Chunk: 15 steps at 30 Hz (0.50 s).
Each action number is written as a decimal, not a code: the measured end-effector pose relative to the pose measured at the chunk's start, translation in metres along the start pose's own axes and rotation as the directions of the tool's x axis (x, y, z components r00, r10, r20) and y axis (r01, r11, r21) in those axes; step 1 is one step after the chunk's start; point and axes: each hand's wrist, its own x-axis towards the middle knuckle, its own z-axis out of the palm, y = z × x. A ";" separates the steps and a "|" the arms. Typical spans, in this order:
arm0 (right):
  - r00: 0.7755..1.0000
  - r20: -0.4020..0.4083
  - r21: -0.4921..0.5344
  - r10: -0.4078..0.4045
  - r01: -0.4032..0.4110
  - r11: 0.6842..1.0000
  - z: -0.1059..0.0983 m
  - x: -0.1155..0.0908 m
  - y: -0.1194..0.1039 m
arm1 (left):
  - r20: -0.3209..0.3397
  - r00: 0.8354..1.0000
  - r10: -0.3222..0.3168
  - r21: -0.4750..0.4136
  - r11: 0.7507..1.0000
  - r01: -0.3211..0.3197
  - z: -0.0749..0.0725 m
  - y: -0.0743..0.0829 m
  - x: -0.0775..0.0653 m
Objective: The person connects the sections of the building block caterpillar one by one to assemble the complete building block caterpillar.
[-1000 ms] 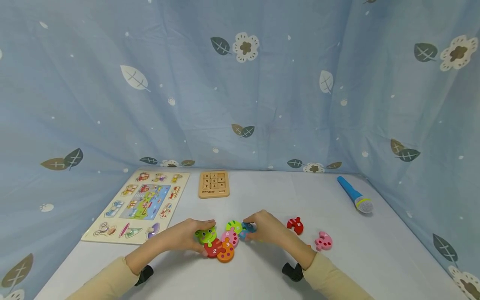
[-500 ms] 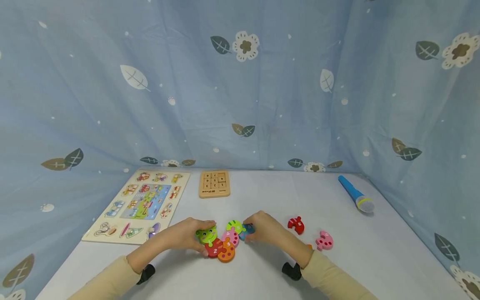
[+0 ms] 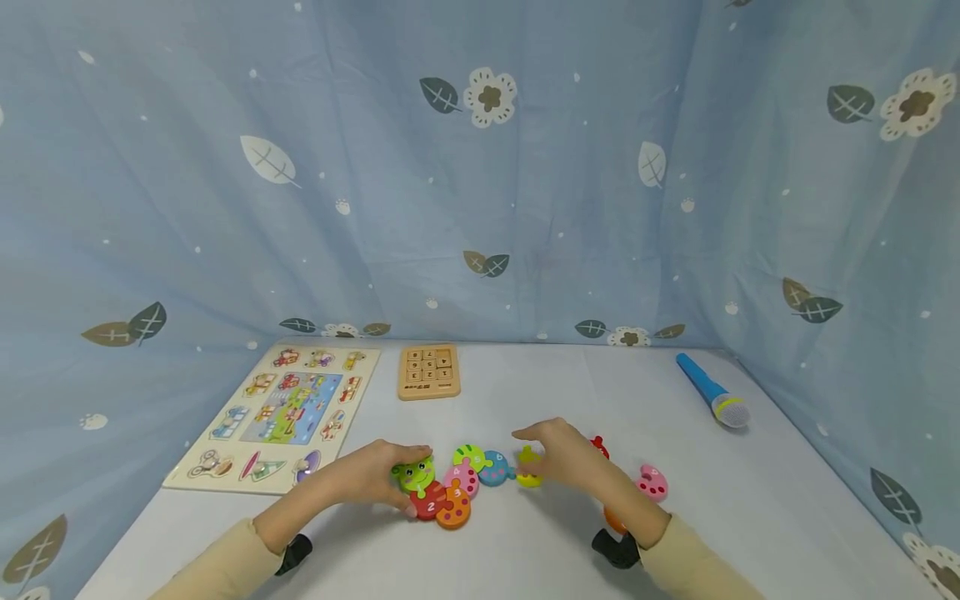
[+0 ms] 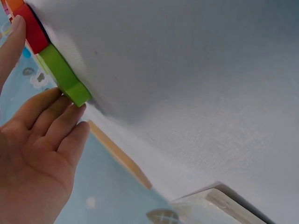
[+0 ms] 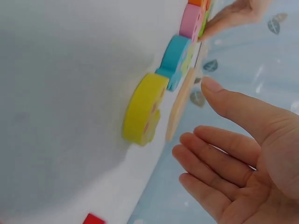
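A joined number puzzle caterpillar lies on the table in the head view. Its green smiling head (image 3: 416,474) leads to a red piece (image 3: 429,502), then orange (image 3: 453,507), pink, lime and blue (image 3: 496,468) pieces. My left hand (image 3: 367,479) holds its head end; the left wrist view shows the thumb on the red piece (image 4: 33,29) and fingertips against the green head (image 4: 63,74). Beside the blue piece sits a yellow piece (image 5: 145,109). Near it my right hand (image 3: 566,457) hovers with fingers extended and thumb apart, holding nothing.
Past my right hand lie a loose pink piece (image 3: 652,482), a red piece (image 3: 599,447) and an orange piece (image 3: 614,520), partly hidden by the arm. Farther back are a picture peg board (image 3: 258,492), a wooden number slide puzzle (image 3: 428,390) and a blue toy microphone (image 3: 701,382).
My right hand has let go of the blue piece, which now sits against the lime one, and has moved right to the yellow piece. The left hand stays at the head end.
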 end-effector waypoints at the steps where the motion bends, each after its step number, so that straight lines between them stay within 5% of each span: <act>1: 1.000 -0.003 -0.004 -0.006 0.006 1.000 -0.001 -0.002 0.003 | 0.000 1.000 0.001 -0.001 1.000 -0.001 0.000 0.000 0.000; 15: 0.999 0.029 0.004 0.035 -0.035 0.999 0.002 -0.012 0.020 | 0.000 1.000 -0.002 -0.003 1.000 0.002 0.001 -0.001 0.001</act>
